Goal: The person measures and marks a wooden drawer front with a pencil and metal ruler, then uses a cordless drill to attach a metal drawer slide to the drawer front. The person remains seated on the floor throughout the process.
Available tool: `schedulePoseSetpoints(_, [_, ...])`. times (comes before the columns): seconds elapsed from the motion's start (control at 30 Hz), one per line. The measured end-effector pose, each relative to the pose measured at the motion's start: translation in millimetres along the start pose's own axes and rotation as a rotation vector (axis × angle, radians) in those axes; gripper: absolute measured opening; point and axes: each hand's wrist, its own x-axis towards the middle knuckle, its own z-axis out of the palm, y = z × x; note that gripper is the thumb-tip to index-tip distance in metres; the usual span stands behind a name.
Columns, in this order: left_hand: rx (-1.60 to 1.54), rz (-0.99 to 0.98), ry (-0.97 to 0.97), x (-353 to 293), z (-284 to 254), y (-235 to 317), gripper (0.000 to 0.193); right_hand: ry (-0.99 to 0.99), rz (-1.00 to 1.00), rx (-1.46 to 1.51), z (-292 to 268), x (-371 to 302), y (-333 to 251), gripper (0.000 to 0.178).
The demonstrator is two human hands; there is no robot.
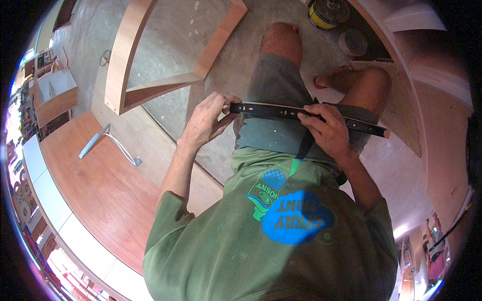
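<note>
A long black metal drawer slide (271,110) with slots and holes lies across my lap, over grey shorts. Pale wood shows at its right end, as if a thin strip sits behind it. At the slide's left end, my left hand (207,119) grips it between thumb and fingers. My right hand (327,129) is closed on it right of the middle, thumb and fingertips on the black face. Just beyond my left hand, a light wooden frame (123,55) with an open middle stands on the floor.
A reddish plywood panel (95,185) lies at left, with a pale blue bar-shaped thing and white cable (120,146) nearby. A white-lined wooden box (56,98) stands farther left. A dark bucket (329,14) and clear tub (353,42) sit at upper right, beside a curved-looking board (406,65).
</note>
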Motion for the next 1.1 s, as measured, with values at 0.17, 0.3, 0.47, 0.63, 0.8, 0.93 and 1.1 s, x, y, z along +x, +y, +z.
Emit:
schedulePoseSetpoints(0.17, [-0.053, -0.039, 0.023, -0.1, 2.1, 1.2, 0.036, -0.01, -0.003, 0.003, -2.1, 1.6, -0.4, 0.023])
schedulePoseSetpoints(0.3, [-0.05, -0.026, 0.038, -1.8, 3.9, -2.2, 0.036, -0.01, 0.002, -0.003, -1.5, 1.1, -0.4, 0.022])
schedulePoseSetpoints(0.47, [-0.048, -0.014, 0.055, -2.3, 7.2, -4.2, 0.038, -0.014, 0.012, -0.011, -1.6, 1.0, -1.6, 0.022])
schedulePoseSetpoints(0.63, [-0.018, -0.059, 0.0, -4.0, 3.2, -3.0, 0.033, -0.014, -0.002, -0.013, -1.9, 1.7, -1.4, 0.023])
schedulePoseSetpoints(0.8, [-0.033, -0.094, 0.049, -3.6, 6.5, 1.4, 0.036, -0.006, 0.02, 0.004, -1.9, 1.5, -2.6, 0.024])
schedulePoseSetpoints(0.93, [-0.108, -0.214, 0.117, -7.7, 4.8, 3.2, 0.033, 0.006, 0.013, 0.01, -2.1, 1.4, -2.2, 0.025])
schedulePoseSetpoints(1.1, [-0.106, -0.406, 0.222, -25.2, -0.7, -22.6, 0.027, -0.002, -0.001, 0.001, -1.0, 0.8, 0.6, 0.025])
